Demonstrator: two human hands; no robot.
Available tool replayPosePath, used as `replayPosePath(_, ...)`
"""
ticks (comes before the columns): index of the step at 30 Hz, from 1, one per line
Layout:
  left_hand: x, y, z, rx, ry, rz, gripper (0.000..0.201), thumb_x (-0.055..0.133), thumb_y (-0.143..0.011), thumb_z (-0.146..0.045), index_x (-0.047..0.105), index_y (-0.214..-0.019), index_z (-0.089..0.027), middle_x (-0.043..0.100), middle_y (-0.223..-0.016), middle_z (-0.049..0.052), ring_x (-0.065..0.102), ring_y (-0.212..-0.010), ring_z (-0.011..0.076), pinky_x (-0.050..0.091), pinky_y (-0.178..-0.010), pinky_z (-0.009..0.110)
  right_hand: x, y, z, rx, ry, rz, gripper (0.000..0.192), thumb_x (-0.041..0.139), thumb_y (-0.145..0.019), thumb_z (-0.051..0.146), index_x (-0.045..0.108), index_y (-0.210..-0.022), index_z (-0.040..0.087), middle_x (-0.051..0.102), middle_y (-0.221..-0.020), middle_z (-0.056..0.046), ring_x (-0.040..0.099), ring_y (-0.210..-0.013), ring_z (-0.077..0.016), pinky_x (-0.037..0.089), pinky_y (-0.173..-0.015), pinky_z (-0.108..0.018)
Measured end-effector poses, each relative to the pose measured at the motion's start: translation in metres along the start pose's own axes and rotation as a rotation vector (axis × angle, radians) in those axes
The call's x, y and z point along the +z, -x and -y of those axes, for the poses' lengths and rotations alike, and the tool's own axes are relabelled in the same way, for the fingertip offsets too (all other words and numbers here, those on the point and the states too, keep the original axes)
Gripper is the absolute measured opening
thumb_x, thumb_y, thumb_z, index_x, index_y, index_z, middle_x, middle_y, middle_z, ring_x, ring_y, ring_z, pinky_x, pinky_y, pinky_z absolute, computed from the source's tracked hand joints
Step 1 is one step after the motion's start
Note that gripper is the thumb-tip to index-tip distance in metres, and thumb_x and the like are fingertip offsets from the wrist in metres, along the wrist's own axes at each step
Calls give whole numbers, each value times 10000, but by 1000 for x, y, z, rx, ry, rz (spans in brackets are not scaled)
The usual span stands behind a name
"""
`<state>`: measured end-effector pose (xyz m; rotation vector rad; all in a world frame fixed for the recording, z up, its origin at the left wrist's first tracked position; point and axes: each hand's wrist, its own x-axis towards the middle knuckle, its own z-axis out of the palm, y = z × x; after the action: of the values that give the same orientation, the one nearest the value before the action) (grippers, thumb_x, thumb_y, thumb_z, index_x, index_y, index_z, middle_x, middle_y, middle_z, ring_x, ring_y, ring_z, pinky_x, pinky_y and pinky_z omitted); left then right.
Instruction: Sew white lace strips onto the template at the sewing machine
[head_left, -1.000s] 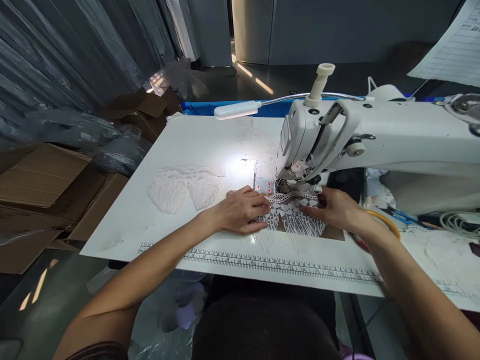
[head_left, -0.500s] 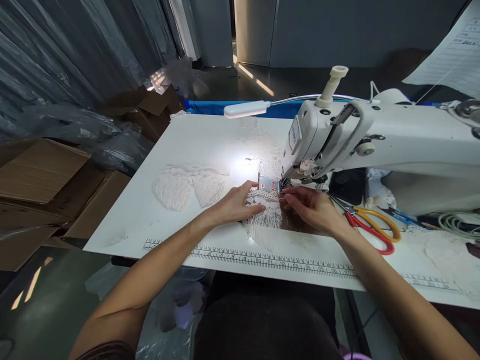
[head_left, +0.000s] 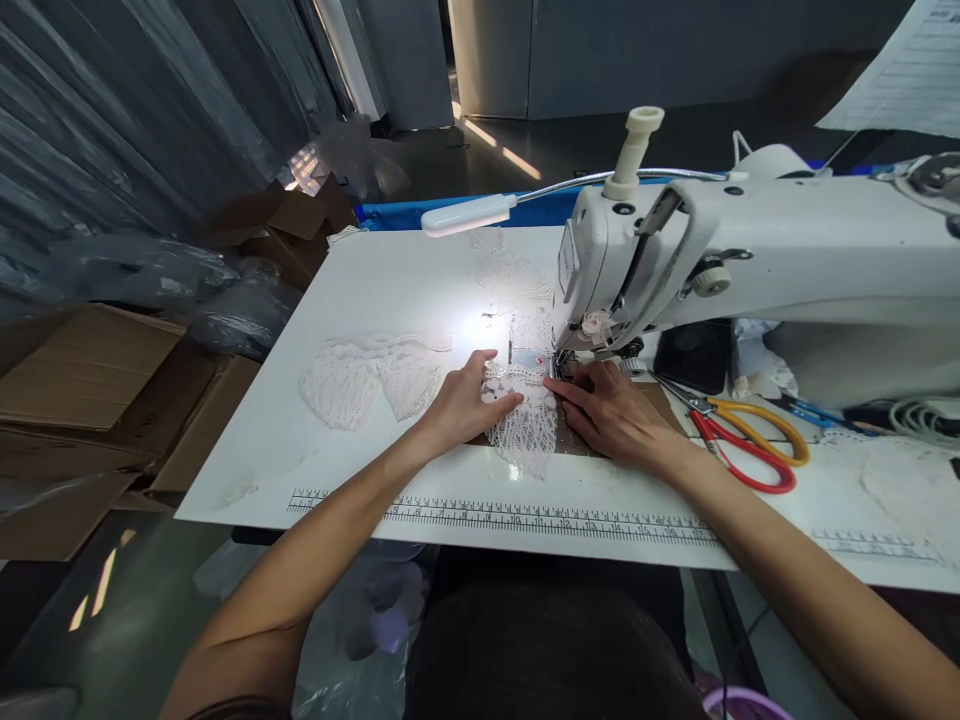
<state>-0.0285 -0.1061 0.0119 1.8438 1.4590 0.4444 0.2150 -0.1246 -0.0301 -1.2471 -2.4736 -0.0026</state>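
A piece of white lace (head_left: 525, 425) lies on the white sewing table (head_left: 375, 290), its far edge under the presser foot of a white sewing machine (head_left: 750, 260). My left hand (head_left: 461, 400) rests flat on the left side of the lace, fingers together. Just right of the needle, my right hand (head_left: 611, 410) presses the lace's right edge with its fingertips. A brown patch of table shows under that hand.
More lace pieces (head_left: 367, 375) lie to the left. Red and yellow scissors (head_left: 742, 445) lie right of my right hand. A gooseneck lamp (head_left: 465, 215) lights the needle area. A printed ruler (head_left: 525, 515) runs along the near table edge. Cardboard boxes (head_left: 90, 370) stand at left.
The lace has been gathered narrower and shifted left under the foot. My right hand moved left toward the needle, uncovering the scissors. My left hand stayed on the lace.
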Motion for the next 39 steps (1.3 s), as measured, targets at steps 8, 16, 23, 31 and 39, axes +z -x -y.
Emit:
replayPosePath(8, -5, -3, -3, -47, -32, -53, 646, 699, -837, -466, 481, -1369, -172, 495, -742, -18, 557, -729, 176, 391, -612, 261, 2, 11, 1, 108, -249, -72, 382, 464, -974, 290, 631, -1307, 203, 581, -1136, -154, 540, -1033, -282, 481, -920, -473)
replayPosePath(16, -2, -8, 1, -51, -25, -47, 692, 717, -803, -501, 478, -1362, -170, 318, -664, -79, 373, -587, 110, 273, -561, 232, -5, 9, 10, 88, -185, -20, 360, 460, -961, 244, 682, -1243, 221, 604, -1146, -151, 521, -1047, -316, 443, -888, -514)
replayPosePath(23, -8, -8, 4, -60, 4, 14, 729, 746, -773, -530, 480, -1355, -180, 379, -714, -54, 419, -626, 118, 320, -564, 236, -2, 10, 8, 123, -245, -27, 368, 476, -958, 272, 657, -1279, 262, 619, -1143, -130, 531, -1058, -307, 455, -901, -515)
replayPosePath(31, -8, -9, 6, -59, 21, 29, 696, 738, -801, -496, 479, -1364, -180, 342, -677, -59, 411, -602, 124, 324, -549, 252, -5, 10, 6, 255, -442, -138, 360, 436, -967, 232, 673, -1234, 182, 655, -938, -105, 617, -872, -231, 525, -815, -404)
replayPosePath(39, -6, -7, 3, -46, -1, 21, 722, 723, -809, -481, 435, -1393, -169, 354, -672, -73, 393, -589, 110, 295, -547, 236, -11, 14, 11, 58, -388, -18, 339, 498, -923, 191, 724, -1162, 271, 639, -1067, -97, 605, -1015, -239, 488, -927, -471)
